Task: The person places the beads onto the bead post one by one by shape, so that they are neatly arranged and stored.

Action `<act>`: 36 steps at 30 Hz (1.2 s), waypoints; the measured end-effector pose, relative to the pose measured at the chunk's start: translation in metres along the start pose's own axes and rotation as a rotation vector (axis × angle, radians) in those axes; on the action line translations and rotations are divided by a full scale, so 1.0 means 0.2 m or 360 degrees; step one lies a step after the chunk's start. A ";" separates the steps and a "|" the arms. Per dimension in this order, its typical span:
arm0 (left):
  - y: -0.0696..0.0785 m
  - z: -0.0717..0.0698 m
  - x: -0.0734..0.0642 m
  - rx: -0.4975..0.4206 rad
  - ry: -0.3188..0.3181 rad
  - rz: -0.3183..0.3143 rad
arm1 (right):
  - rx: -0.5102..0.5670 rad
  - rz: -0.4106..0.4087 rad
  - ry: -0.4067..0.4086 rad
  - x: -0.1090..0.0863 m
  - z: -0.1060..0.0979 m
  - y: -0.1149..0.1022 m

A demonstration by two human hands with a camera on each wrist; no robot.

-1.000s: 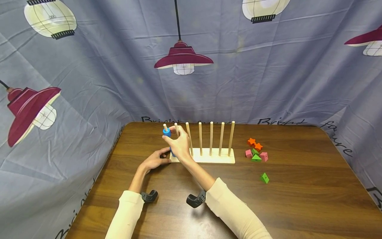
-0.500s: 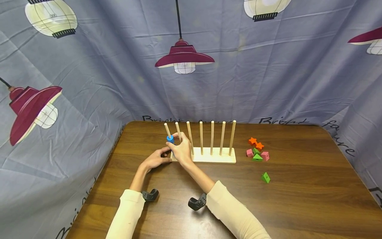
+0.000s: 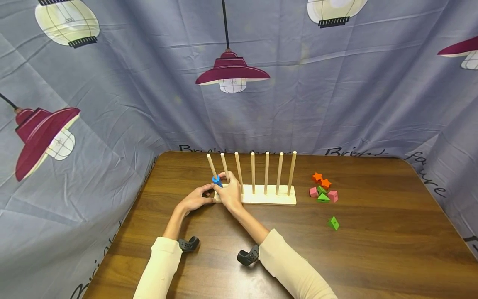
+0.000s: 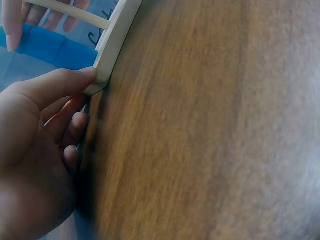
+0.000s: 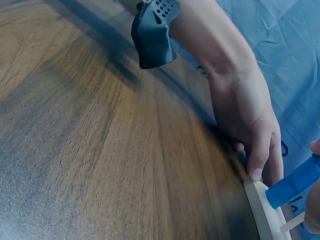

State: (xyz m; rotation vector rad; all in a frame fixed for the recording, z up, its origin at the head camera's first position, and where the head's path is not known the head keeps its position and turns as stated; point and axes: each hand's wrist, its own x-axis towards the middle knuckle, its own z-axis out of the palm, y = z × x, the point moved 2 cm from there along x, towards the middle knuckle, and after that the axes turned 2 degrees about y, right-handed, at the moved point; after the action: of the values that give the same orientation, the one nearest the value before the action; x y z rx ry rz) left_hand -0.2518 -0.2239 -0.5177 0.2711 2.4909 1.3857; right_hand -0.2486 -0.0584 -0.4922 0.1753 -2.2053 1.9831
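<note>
A pale wooden peg board (image 3: 269,199) with a row of upright dowels stands on the table. Blue cylinder beads (image 3: 217,181) sit on its leftmost dowel, stacked down to the base in the left wrist view, where the beads (image 4: 70,52) show seams between them. My right hand (image 3: 230,194) pinches the top bead between thumb and fingers and partly covers the stack. At the board's left end, my left hand (image 3: 194,200) holds the corner, thumb (image 4: 75,80) against the front and fingers behind. The other dowels carry no beads.
Right of the board lie orange stars (image 3: 317,177), pink cubes (image 3: 332,196) and green triangular blocks (image 3: 323,198). Nearer the front is another green block (image 3: 334,223). A printed curtain (image 3: 246,116) hangs behind the brown wooden table (image 3: 373,249).
My right hand has moved down the leftmost dowel with the blue cylinder bead, from near the dowel's top toward the base. The left hand has stayed on the board's end.
</note>
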 end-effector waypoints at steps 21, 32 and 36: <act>0.00 0.01 0.00 -0.0021 -0.0044 0.0011 | -0.0045 0.0030 0.0005 -0.01 -0.02 0.02; 0.01 0.00 -0.01 -0.0004 -0.0028 -0.0032 | -0.0285 0.0087 -0.0107 -0.13 -0.10 0.00; 0.01 0.00 -0.01 -0.0007 -0.0023 -0.0032 | -0.0298 0.0107 -0.0213 -0.19 -0.16 -0.03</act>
State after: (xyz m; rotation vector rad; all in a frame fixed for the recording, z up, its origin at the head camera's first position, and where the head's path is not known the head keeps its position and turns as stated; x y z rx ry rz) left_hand -0.2502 -0.2241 -0.5162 0.2534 2.4721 1.3762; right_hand -0.2095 -0.0277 -0.4908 0.2174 -2.4970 1.8324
